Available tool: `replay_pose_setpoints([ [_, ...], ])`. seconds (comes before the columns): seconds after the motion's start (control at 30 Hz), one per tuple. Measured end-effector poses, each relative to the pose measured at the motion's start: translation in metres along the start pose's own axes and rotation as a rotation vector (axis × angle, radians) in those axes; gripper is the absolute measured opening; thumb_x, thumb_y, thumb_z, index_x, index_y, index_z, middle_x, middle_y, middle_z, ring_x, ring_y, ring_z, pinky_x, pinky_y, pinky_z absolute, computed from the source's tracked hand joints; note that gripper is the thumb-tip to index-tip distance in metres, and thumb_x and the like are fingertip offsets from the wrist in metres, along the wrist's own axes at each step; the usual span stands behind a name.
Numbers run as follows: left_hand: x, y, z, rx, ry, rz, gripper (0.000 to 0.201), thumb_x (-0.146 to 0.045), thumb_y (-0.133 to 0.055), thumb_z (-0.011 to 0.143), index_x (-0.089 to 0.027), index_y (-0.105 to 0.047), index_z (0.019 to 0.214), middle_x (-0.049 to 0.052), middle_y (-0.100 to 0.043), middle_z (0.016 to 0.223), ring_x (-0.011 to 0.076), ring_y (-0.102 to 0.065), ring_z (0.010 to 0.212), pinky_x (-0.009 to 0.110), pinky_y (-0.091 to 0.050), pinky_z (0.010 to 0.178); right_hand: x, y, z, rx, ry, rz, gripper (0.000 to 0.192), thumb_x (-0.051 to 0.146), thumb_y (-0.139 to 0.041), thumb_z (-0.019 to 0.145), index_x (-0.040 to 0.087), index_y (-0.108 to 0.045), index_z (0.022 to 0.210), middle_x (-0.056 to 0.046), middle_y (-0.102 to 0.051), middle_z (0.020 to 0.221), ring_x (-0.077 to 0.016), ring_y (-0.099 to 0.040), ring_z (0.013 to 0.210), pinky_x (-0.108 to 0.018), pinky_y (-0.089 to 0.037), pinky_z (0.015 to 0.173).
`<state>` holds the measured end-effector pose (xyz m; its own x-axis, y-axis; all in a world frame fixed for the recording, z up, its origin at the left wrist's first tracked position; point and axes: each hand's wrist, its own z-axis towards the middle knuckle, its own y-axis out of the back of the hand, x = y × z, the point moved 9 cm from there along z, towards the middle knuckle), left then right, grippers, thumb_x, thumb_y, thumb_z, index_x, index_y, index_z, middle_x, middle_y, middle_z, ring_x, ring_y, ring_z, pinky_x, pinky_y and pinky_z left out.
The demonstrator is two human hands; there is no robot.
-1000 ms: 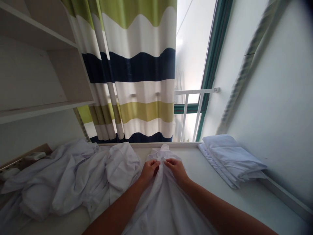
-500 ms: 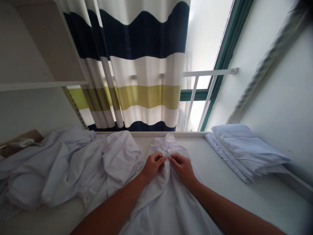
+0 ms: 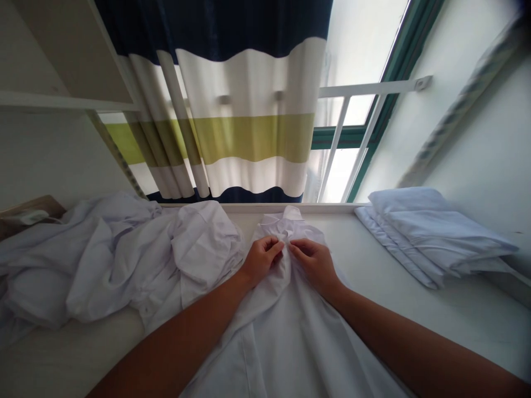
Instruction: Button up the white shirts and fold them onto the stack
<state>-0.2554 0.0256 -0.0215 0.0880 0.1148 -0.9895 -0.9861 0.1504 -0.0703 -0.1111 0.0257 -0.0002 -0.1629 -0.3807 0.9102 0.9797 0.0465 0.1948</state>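
Note:
A white shirt (image 3: pixel 286 337) lies spread on the white table (image 3: pixel 448 315) in front of me, collar (image 3: pixel 284 220) toward the window. My left hand (image 3: pixel 260 258) and my right hand (image 3: pixel 315 262) meet just below the collar. Each pinches the shirt's front edge between thumb and fingers, the fingertips almost touching. Both forearms rest over the shirt's body.
A heap of crumpled white shirts (image 3: pixel 112 260) covers the table's left. A stack of folded white shirts (image 3: pixel 431 232) sits at the right by the wall. Behind hang a striped curtain (image 3: pixel 249 132) and a window with a white rail (image 3: pixel 373 88). A shelf (image 3: pixel 62 99) juts out upper left.
The camera has tilted down, so the table and shirts sit higher in view. Both hands stay pinched on the shirt front below the collar, fingers shifting slightly.

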Motion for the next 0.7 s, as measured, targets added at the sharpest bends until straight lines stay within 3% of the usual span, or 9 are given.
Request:
replay_pose_setpoints([
  [0.7, 0.0019, 0.0000, 0.0014, -0.016, -0.019, 0.076, 0.037, -0.049, -0.068, 0.083, -0.017, -0.052, 0.072, -0.004, -0.050, 0.059, 0.0070, -0.043, 0.049, 0.020, -0.033, 0.046, 0.0040, 0.0042, -0.0024, 0.003, -0.015, 0.058, 0.023, 0.036, -0.065, 0.082, 0.019, -0.078, 0.092, -0.006, -0.077, 0.094, -0.0246, -0.071, 0.089, -0.037, -0.057, 0.083],
])
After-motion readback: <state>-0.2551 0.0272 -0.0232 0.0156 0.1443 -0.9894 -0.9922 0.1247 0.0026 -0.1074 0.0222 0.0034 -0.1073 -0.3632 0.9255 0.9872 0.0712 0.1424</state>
